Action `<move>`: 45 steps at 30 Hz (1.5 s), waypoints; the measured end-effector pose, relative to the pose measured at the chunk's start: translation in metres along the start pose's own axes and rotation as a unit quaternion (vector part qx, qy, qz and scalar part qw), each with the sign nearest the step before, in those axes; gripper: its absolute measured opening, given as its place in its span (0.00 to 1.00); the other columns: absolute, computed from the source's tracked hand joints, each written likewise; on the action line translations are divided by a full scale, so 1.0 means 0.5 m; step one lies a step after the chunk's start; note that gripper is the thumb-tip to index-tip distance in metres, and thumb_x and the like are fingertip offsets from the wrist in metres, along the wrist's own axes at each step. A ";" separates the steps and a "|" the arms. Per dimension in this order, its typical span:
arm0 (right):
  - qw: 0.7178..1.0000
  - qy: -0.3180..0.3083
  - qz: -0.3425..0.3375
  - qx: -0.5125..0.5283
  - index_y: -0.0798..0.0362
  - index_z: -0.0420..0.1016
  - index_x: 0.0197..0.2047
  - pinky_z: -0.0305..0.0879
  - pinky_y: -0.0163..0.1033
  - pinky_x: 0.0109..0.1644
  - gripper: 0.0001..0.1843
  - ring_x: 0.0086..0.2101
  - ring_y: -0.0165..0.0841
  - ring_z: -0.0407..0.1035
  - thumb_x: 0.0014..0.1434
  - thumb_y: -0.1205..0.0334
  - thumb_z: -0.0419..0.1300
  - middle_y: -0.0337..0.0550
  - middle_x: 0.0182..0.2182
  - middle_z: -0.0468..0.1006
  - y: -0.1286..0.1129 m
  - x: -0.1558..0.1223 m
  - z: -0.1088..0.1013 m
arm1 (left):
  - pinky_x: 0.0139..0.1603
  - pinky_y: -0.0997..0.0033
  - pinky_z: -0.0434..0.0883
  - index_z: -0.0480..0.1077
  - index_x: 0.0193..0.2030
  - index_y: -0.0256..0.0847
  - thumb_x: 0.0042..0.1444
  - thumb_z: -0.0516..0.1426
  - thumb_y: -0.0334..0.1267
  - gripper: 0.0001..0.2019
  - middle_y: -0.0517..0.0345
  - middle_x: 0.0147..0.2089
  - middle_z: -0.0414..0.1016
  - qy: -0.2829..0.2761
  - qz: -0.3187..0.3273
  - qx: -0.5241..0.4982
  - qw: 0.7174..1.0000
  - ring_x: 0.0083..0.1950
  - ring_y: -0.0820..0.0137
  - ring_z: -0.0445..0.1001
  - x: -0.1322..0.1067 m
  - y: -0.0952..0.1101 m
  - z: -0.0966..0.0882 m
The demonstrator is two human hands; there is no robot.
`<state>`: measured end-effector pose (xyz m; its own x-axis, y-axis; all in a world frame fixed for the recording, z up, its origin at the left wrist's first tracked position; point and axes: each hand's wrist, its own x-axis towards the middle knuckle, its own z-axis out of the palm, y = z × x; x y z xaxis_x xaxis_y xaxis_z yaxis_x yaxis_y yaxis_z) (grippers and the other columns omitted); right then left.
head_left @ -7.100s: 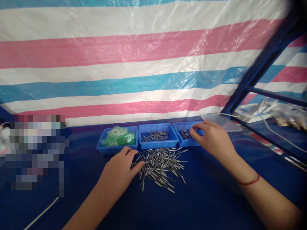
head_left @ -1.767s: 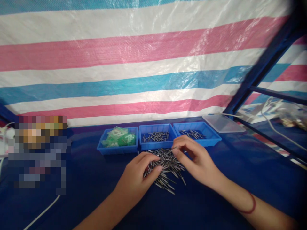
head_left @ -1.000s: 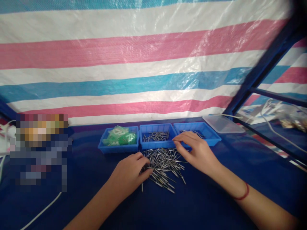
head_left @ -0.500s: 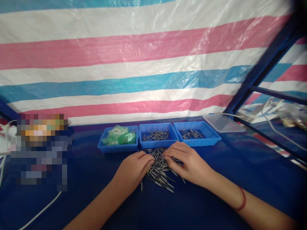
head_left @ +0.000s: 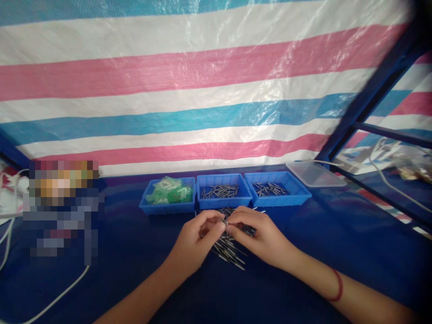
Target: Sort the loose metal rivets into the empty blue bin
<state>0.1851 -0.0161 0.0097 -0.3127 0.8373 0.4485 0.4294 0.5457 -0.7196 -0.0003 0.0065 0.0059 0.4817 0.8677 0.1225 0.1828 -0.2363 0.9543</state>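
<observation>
A loose pile of slim metal blind rivets point(head_left: 227, 252) lies on the dark blue table, with part of it hidden under my hands. Above the pile, my left hand point(head_left: 204, 234) is closed in a pinch, thumb against forefinger, on small grey metal rivets; their number is hidden. My right hand point(head_left: 254, 227) pinches at the same spot, its thumb and fingertips meeting those of the left around the metal ends. Just behind stand a blue bin point(head_left: 222, 202) with rivets in its middle and another blue bin point(head_left: 297, 198) to the right holding more rivets.
A third blue bin point(head_left: 165, 209) at the left holds green-and-clear plastic packets point(head_left: 168, 190). A clear plastic lid point(head_left: 315, 174) lies at the back right. White cable point(head_left: 64, 294) runs along the left; a blue metal frame point(head_left: 357, 103) rises on the right, before a striped sheet point(head_left: 202, 76).
Both hands have come together over the pile. The left has moved right and turned thumb-up, and small metal pieces now show between the fingertips.
</observation>
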 end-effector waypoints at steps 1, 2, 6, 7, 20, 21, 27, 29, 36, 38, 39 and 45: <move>1.000 0.004 0.003 0.003 0.52 0.75 0.35 0.64 0.37 0.37 0.06 0.33 0.31 0.68 0.61 0.66 0.56 0.42 0.30 0.75 -0.002 0.000 -0.001 | 0.37 0.75 0.68 0.69 0.45 0.40 0.60 0.55 0.41 0.10 0.59 0.37 0.74 0.007 0.001 0.007 1.000 0.36 0.70 0.72 0.000 -0.003 0.001; 1.000 0.006 0.004 0.004 0.52 0.75 0.35 0.64 0.37 0.37 0.06 0.33 0.31 0.68 0.61 0.66 0.56 0.42 0.30 0.75 -0.003 0.000 -0.001 | 0.37 0.75 0.67 0.70 0.44 0.40 0.59 0.55 0.41 0.10 0.59 0.36 0.74 0.015 0.002 0.018 1.000 0.36 0.71 0.71 0.000 -0.004 0.001; 1.000 0.006 -0.003 0.003 0.52 0.74 0.33 0.63 0.37 0.37 0.06 0.32 0.31 0.68 0.60 0.67 0.57 0.41 0.28 0.74 -0.007 -0.001 0.000 | 0.33 0.77 0.65 0.71 0.41 0.40 0.59 0.55 0.40 0.07 0.61 0.33 0.73 0.032 0.018 0.046 0.998 0.32 0.73 0.69 0.000 0.003 -0.001; 1.000 0.006 -0.004 0.003 0.52 0.74 0.33 0.63 0.37 0.37 0.05 0.32 0.31 0.67 0.59 0.67 0.57 0.41 0.28 0.73 -0.007 -0.002 0.001 | 0.33 0.77 0.65 0.71 0.40 0.40 0.59 0.55 0.39 0.07 0.61 0.32 0.72 0.033 0.025 0.052 0.998 0.32 0.73 0.69 -0.001 0.006 -0.002; 0.999 0.027 0.004 0.026 0.53 0.73 0.33 0.63 0.36 0.35 0.04 0.31 0.30 0.67 0.58 0.69 0.58 0.41 0.28 0.73 -0.008 -0.001 0.003 | 0.31 0.77 0.64 0.71 0.39 0.39 0.60 0.54 0.37 0.07 0.60 0.32 0.73 0.040 0.061 0.108 0.992 0.31 0.73 0.68 -0.004 0.018 -0.005; 0.999 0.032 0.007 0.024 0.53 0.73 0.33 0.63 0.36 0.35 0.04 0.31 0.30 0.67 0.58 0.69 0.58 0.40 0.28 0.73 -0.007 -0.001 0.002 | 0.32 0.77 0.64 0.71 0.39 0.39 0.60 0.54 0.37 0.07 0.60 0.32 0.72 0.041 0.062 0.111 0.991 0.31 0.73 0.68 -0.003 0.017 -0.005; 0.998 0.066 0.023 0.006 0.52 0.71 0.32 0.62 0.36 0.33 0.03 0.29 0.30 0.66 0.57 0.68 0.58 0.40 0.27 0.71 -0.006 -0.003 0.001 | 0.32 0.76 0.64 0.70 0.42 0.39 0.61 0.52 0.37 0.07 0.62 0.28 0.68 0.042 0.072 0.139 0.987 0.29 0.73 0.67 -0.003 0.017 -0.008; 0.997 0.079 0.018 0.003 0.52 0.71 0.32 0.62 0.36 0.32 0.03 0.29 0.30 0.65 0.57 0.67 0.58 0.39 0.27 0.71 -0.009 -0.004 0.001 | 0.31 0.76 0.64 0.70 0.41 0.40 0.62 0.52 0.37 0.07 0.62 0.29 0.69 0.035 0.080 0.164 0.983 0.29 0.73 0.67 -0.004 0.020 -0.008; 0.973 0.206 -0.021 -0.099 0.52 0.71 0.30 0.63 0.39 0.36 0.06 0.30 0.32 0.67 0.59 0.62 0.57 0.40 0.28 0.73 0.015 0.008 -0.058 | 0.40 0.72 0.67 0.65 0.51 0.41 0.62 0.51 0.38 0.12 0.57 0.39 0.74 -0.003 0.078 0.302 0.950 0.36 0.69 0.73 -0.004 0.028 -0.021; 0.947 0.273 -0.005 -0.167 0.52 0.71 0.30 0.62 0.39 0.36 0.07 0.30 0.33 0.66 0.58 0.60 0.58 0.40 0.27 0.73 0.037 0.017 -0.093 | 0.43 0.71 0.67 0.68 0.48 0.43 0.63 0.49 0.38 0.11 0.56 0.41 0.74 -0.009 0.088 0.353 0.932 0.40 0.68 0.73 -0.002 0.031 -0.035; 0.933 0.297 0.011 -0.204 0.52 0.72 0.31 0.61 0.40 0.36 0.07 0.29 0.33 0.66 0.58 0.59 0.58 0.40 0.27 0.73 0.050 0.022 -0.110 | 0.44 0.70 0.67 0.69 0.46 0.43 0.64 0.48 0.38 0.11 0.56 0.41 0.73 -0.013 0.090 0.377 0.922 0.41 0.67 0.73 -0.001 0.033 -0.043; 0.899 0.289 0.103 -0.311 0.52 0.74 0.39 0.61 0.44 0.39 0.10 0.31 0.37 0.66 0.57 0.56 0.58 0.44 0.31 0.75 0.092 0.032 -0.146 | 0.39 0.71 0.67 0.72 0.44 0.43 0.63 0.50 0.43 0.12 0.56 0.40 0.73 -0.064 0.065 0.453 0.887 0.40 0.66 0.73 0.001 0.031 -0.065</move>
<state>0.2617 0.0249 0.0225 0.2439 0.7018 0.6693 0.8749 0.1385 -0.4641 -0.0251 0.0177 0.0294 0.6318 0.7643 0.1288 0.7041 -0.6355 0.3169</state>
